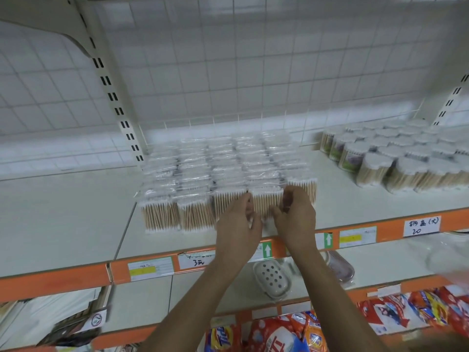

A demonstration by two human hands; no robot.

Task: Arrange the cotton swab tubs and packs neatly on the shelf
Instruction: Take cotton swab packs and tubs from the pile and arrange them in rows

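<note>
Clear flat packs of wooden cotton swabs (195,179) stand in several rows on the white shelf (76,224), near its middle. One front-row pack (267,201) sits between my two hands. My left hand (238,224) grips its left side, fingers curled at the edge. My right hand (295,217) grips its right side, thumb and fingers pinching it. Round tubs of cotton swabs (396,156) are grouped at the shelf's right, white lids up.
The shelf's orange front rail (380,231) carries price labels and green arrow tags. A white upright post (119,107) stands behind the packs' left. Below, a soap dish (272,278) lies on the lower shelf, with detergent bags (279,334) beneath.
</note>
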